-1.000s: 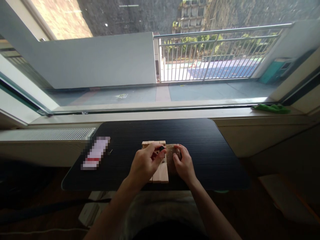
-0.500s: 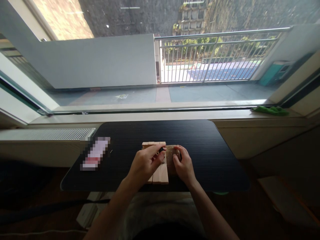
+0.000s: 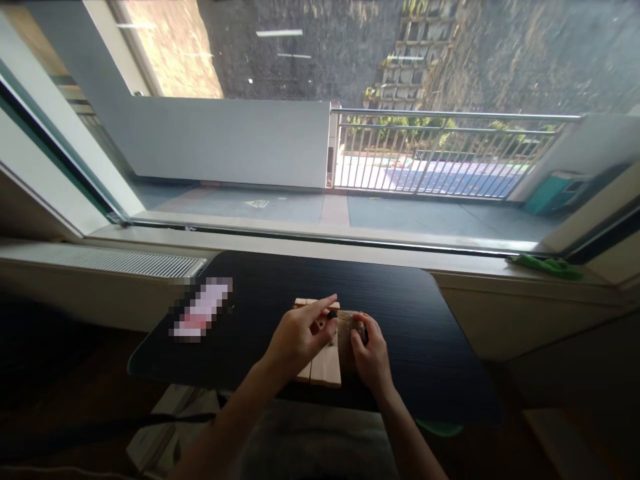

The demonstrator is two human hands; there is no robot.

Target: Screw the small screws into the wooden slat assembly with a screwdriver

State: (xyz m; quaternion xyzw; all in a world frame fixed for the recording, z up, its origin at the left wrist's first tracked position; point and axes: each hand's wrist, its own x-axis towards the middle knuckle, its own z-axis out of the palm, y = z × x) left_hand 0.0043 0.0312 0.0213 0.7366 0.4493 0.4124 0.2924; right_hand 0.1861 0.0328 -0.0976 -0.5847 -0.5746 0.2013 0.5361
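A light wooden piece made of joined boards (image 3: 325, 370) lies near the front edge of the dark table, partly covered by my left hand. My left hand (image 3: 300, 337) reaches over it, thumb and forefinger around a small black piece (image 3: 333, 315) whose kind I cannot make out. Small holes show in the wood beneath these fingers. Against the right side of the boards sits a rough brown block (image 3: 349, 322). My right hand (image 3: 373, 353) curls its fingers and thumb round the block's right end, hiding part of it.
The black table (image 3: 410, 333) has rounded corners and stands against the window sill (image 3: 300, 245). A blurred-out flat item (image 3: 203, 310) lies at its left. A green cloth (image 3: 547, 265) rests on the sill at the right. Left of the table is a white radiator (image 3: 135, 260).
The view has tilted, so the table and both hands sit lower in the picture. My left forefinger is straighter above the black piece. The right hand keeps its hold on the block.
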